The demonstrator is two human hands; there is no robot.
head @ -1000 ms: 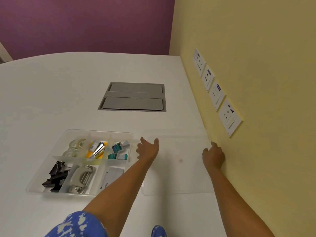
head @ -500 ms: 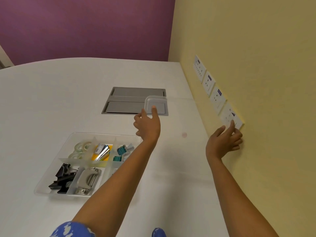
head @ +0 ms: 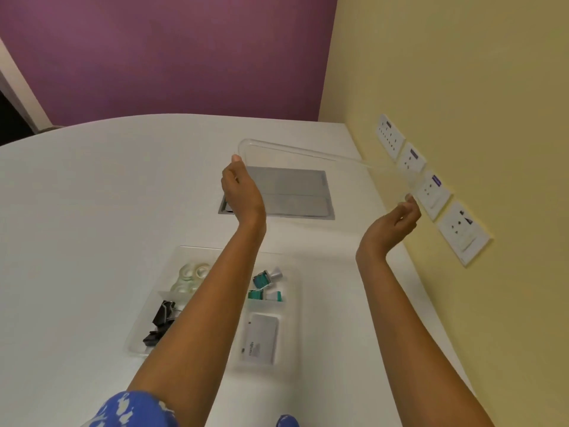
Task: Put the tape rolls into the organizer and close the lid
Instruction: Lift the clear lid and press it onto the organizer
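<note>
Lid (head: 308, 155): gripped in the air by both hands, left (head: 241, 192), right (head: 397, 220).
Tape (head: 192, 274): in organizer (head: 295, 303).
Risk: clear lid lands skewed, won't seat.

Lid (head: 308, 155) in the air beyond the organizer (head: 197, 251), tape rolls (head: 191, 274) in its far-left compartment.

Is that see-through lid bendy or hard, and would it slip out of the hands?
Probably hard: the clear lid stays flat in the air, held only at its two ends by the left hand and right hand. It seems light, since fingertips alone carry it. It may be slippery, being smooth glossy plastic pinched at its thin edges.
</note>
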